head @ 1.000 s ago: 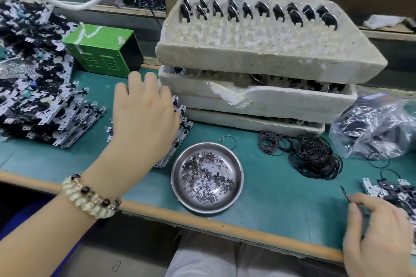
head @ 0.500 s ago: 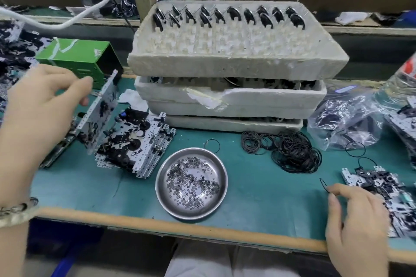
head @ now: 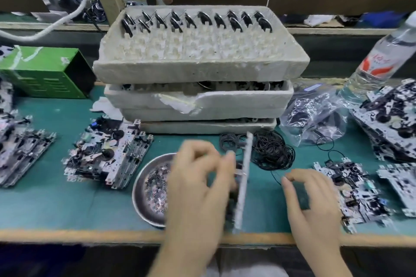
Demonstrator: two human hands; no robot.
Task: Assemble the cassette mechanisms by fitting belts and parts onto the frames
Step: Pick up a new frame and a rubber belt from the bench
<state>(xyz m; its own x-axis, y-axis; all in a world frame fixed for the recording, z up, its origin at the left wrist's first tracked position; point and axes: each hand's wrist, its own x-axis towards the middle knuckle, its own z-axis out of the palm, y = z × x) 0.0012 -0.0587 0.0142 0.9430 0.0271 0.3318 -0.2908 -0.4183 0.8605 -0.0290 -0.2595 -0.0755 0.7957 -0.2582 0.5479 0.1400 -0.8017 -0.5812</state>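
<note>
My left hand (head: pixel 198 184) grips a cassette mechanism frame (head: pixel 243 182), held on edge above the front of the green mat, over the right side of a steel bowl (head: pixel 144 189) of small washers. My right hand (head: pixel 313 198) pinches a thin black belt (head: pixel 276 176) between thumb and forefinger, just right of the frame. A heap of loose black belts (head: pixel 270 150) lies behind the hands. A stack of frames (head: pixel 108 155) sits at the left, and assembled ones (head: pixel 351 184) lie at the right.
Stacked white foam trays (head: pixel 198 69) with black flywheels stand at the back centre. A green box (head: pixel 42 72) is back left. A clear bag of parts (head: pixel 313 117), a water bottle (head: pixel 380 60) and more frame piles (head: pixel 396 123) are at the right. The bench's wooden edge (head: pixel 90 236) runs along the front.
My left hand lifted a frame off the left stack and carried it right to the middle, over the bowl. My right hand kept the belt and shifted slightly toward the frame.
</note>
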